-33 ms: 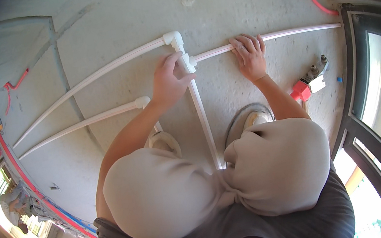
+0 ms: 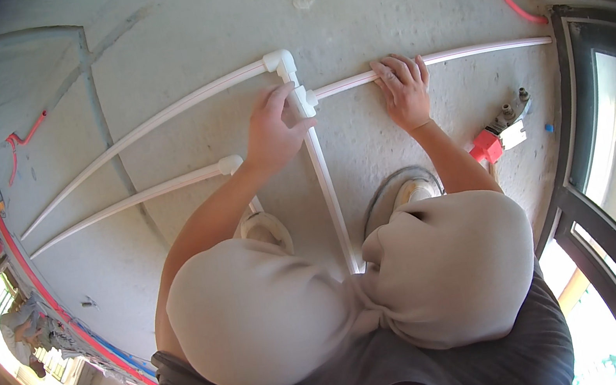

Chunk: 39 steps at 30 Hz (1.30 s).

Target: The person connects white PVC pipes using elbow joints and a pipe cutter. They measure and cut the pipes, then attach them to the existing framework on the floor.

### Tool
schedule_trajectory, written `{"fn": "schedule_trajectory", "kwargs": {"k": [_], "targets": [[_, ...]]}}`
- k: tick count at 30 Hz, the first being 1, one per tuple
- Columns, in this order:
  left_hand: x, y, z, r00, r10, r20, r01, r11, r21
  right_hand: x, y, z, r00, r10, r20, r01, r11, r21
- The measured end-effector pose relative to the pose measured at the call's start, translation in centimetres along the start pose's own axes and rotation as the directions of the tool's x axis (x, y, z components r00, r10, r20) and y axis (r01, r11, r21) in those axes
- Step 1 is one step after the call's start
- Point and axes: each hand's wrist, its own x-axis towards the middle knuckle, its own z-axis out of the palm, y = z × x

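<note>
— Where's the work right now?

— At the white tee fitting (image 2: 305, 101) on the concrete floor (image 2: 184, 36), just ahead of the person's knees. The left hand (image 2: 272, 130) is wrapped around it, fingers curled tight. The right hand (image 2: 404, 88) lies on the white pipe (image 2: 462, 54) that runs off to the right, fingers bent over it, pinning it down more than gripping it.

— So which step would you call it?

— Seating that right-hand pipe into the side of the tee, I'd judge. The next move likely calls for a straight push along the pipe while the left hand braces the fitting, keeping both in line.

— What else hangs off it?

— An elbow (image 2: 278, 59) sits just above the tee with a long pipe (image 2: 156, 123) sweeping left; another pipe (image 2: 327, 190) runs down between the knees. A separate capped pipe (image 2: 135, 195) lies near the left forearm. A red tool (image 2: 497, 136) rests to the right, near a window frame (image 2: 597, 175).

— Anything unclear?

— Whether the pipe end is fully inside the tee; the left thumb covers that joint. The lower pipe vanishes under the legs, and the tool is too small to identify.
</note>
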Motion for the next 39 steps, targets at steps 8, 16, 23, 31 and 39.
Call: {"fn": "schedule_trajectory", "kwargs": {"k": [8, 16, 23, 31, 39], "targets": [[0.4, -0.5, 0.0, 0.999, 0.036, 0.019, -0.037, 0.999, 0.011, 0.0, 0.0, 0.1, 1.0, -0.001, -0.012, 0.001, 1.0, 0.003], [0.6, -0.5, -0.6, 0.996, -0.04, 0.082, 0.038, 0.999, 0.033, -0.2, 0.0, 0.1, 1.0, 0.001, -0.01, -0.001, 1.0, -0.006], [0.6, -0.5, -0.4, 0.998, -0.011, 0.069, 0.007, 0.999, 0.053, -0.1, 0.0, 0.2, 1.0, -0.004, -0.007, 0.004, 1.0, -0.007], [0.7, -1.3, -0.2, 0.999, -0.013, 0.052, 0.009, 0.998, 0.066, -0.2, 0.1, 0.2, 1.0, 0.008, 0.002, -0.008, 1.0, 0.001], [1.6, -1.6, -0.5, 0.998, -0.005, 0.06, 0.003, 0.999, 0.033, -0.5, 0.4, 0.6, 0.998, 0.043, 0.038, -0.043, 0.999, -0.003]]}}
